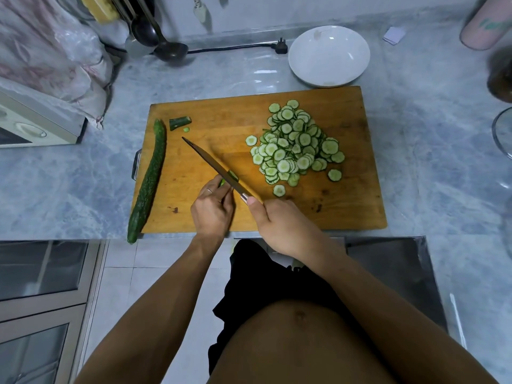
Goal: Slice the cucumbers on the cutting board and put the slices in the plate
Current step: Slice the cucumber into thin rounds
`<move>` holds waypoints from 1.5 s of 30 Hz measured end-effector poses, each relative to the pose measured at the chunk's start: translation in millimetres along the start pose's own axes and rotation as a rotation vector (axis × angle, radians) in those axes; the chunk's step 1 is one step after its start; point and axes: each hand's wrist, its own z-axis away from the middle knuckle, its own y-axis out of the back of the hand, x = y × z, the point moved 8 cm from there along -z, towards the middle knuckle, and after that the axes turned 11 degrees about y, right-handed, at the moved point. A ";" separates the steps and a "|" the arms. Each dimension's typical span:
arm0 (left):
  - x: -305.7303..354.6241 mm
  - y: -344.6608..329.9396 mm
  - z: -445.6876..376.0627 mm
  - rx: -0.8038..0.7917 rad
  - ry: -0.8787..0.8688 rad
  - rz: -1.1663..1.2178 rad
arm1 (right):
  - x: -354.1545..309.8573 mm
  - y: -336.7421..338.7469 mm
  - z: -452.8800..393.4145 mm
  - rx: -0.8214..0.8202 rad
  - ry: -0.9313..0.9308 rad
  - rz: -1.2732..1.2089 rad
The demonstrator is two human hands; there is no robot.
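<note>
From the head view, the right hand [285, 225] has its grip wrapped around the handle of a knife [216, 170], the blade slanting across the cutting board [346, 206]. The left hand [212, 209] pinches a small cucumber stub [231, 177] under the blade. A heap of slices [296, 145] lies on the board's right half. A whole cucumber [148, 181] rests along the left edge, with a cut end piece [180, 123] near its tip. The white plate [329, 55] sits on the bench [432, 167] just beyond the board.
</note>
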 end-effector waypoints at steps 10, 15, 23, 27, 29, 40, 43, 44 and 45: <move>0.1 0.8 -3.6 -0.022 0.007 -0.017 | -0.6 -8.2 -4.1 0.006 -0.039 -0.013; -0.7 -1.8 -3.3 -0.009 0.000 0.009 | 2.3 -11.0 -15.3 -0.005 -0.105 -0.053; 2.1 3.5 -2.4 0.013 -0.032 0.025 | 2.6 -19.3 -24.8 -0.007 -0.141 -0.058; -7.3 0.4 -4.5 -0.015 0.026 0.078 | 4.1 -13.3 -27.6 0.025 -0.103 -0.048; -10.1 -1.1 -4.7 -0.037 0.029 0.101 | 4.6 -7.8 -24.4 0.036 -0.082 -0.053; -4.8 2.1 -6.0 -0.059 -0.003 0.068 | -8.7 -1.2 5.4 -0.003 -0.003 0.004; -5.6 2.0 -5.6 -0.061 0.014 0.061 | -7.3 -2.3 7.2 0.002 0.000 0.010; -5.2 2.3 -5.3 -0.064 0.011 0.059 | -7.2 -2.4 7.5 0.004 0.005 0.014; -4.6 2.7 -5.2 -0.068 0.006 0.057 | -7.3 -2.3 7.8 0.005 0.007 0.016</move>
